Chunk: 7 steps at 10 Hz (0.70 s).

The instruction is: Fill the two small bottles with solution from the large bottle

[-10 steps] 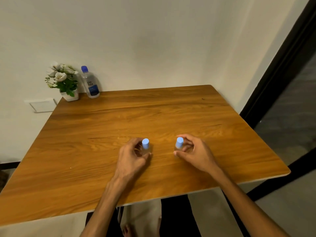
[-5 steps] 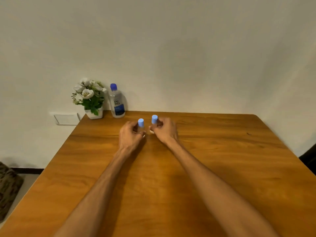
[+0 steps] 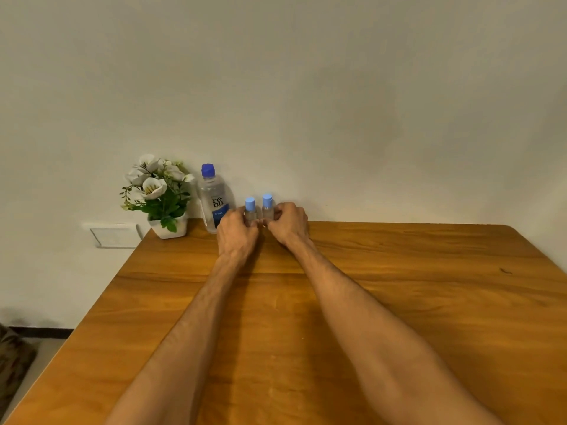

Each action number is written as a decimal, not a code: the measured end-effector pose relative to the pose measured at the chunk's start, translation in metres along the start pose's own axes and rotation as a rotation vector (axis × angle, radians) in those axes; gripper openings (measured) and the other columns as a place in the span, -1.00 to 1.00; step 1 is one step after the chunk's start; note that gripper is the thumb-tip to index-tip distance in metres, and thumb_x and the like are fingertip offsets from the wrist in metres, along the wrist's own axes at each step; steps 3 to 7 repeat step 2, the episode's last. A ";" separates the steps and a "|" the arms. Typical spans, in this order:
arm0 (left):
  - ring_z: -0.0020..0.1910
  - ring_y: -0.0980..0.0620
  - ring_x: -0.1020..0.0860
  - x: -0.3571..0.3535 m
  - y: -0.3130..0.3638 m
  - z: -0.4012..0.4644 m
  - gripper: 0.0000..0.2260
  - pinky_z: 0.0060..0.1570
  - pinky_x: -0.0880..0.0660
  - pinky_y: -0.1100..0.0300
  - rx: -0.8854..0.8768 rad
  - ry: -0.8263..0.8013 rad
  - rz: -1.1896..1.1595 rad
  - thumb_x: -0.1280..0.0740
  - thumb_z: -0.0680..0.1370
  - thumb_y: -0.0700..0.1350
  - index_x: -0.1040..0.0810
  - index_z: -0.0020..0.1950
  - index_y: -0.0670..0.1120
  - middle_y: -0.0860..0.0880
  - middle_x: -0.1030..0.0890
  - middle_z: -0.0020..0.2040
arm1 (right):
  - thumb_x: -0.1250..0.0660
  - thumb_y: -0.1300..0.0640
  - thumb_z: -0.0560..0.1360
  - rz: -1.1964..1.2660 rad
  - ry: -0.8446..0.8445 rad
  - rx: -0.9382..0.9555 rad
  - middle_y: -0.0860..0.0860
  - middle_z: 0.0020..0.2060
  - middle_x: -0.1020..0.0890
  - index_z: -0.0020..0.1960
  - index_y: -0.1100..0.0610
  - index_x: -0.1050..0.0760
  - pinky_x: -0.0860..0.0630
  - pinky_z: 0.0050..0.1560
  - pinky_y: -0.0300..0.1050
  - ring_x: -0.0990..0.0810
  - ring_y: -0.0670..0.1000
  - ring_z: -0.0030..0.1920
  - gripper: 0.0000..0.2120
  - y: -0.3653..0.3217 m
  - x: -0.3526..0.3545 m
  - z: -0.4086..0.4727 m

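Two small clear bottles with light blue caps stand upright side by side at the far edge of the wooden table (image 3: 399,302). My left hand (image 3: 236,233) grips the left small bottle (image 3: 250,210). My right hand (image 3: 288,223) grips the right small bottle (image 3: 268,207). Both caps are on. Just left of them stands the large clear bottle (image 3: 214,204) with a dark blue cap and a blue label, close to the wall. My left hand's fingers partly cover its lower right side.
A white pot of white flowers (image 3: 159,197) sits at the table's far left corner, next to the large bottle. A white wall plate (image 3: 113,236) is on the wall beyond the left edge. The wall runs right behind the bottles.
Both hands have carried the small bottles from the near middle of the table to the far edge beside the large bottle. The camera has tilted up and forward.
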<state>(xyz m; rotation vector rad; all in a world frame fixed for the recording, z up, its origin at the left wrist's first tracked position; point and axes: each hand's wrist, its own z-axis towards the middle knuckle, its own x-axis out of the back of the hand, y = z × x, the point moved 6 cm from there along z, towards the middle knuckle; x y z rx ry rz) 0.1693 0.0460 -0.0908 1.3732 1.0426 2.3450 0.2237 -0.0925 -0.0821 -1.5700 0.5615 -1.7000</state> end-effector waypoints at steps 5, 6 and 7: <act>0.10 -0.07 -0.62 0.007 0.005 -0.031 -0.69 0.21 -0.62 -0.04 0.021 0.037 -0.014 -0.47 0.58 -0.07 -0.56 0.27 -0.16 -0.13 -0.64 0.16 | -0.58 -0.06 0.49 -0.001 -0.017 -0.055 0.08 0.28 -0.68 0.44 0.17 -0.53 -0.63 0.27 0.01 -0.66 0.08 0.26 -0.39 0.021 0.020 -0.019; 0.10 -0.07 -0.62 0.007 0.005 -0.031 -0.69 0.21 -0.62 -0.04 0.021 0.037 -0.014 -0.47 0.58 -0.07 -0.56 0.27 -0.16 -0.13 -0.64 0.16 | -0.58 -0.06 0.49 -0.001 -0.017 -0.055 0.08 0.28 -0.68 0.44 0.17 -0.53 -0.63 0.27 0.01 -0.66 0.08 0.26 -0.39 0.021 0.020 -0.019; 0.10 -0.07 -0.62 0.007 0.005 -0.031 -0.69 0.21 -0.62 -0.04 0.021 0.037 -0.014 -0.47 0.58 -0.07 -0.56 0.27 -0.16 -0.13 -0.64 0.16 | -0.58 -0.06 0.49 -0.001 -0.017 -0.055 0.08 0.28 -0.68 0.44 0.17 -0.53 -0.63 0.27 0.01 -0.66 0.08 0.26 -0.39 0.021 0.020 -0.019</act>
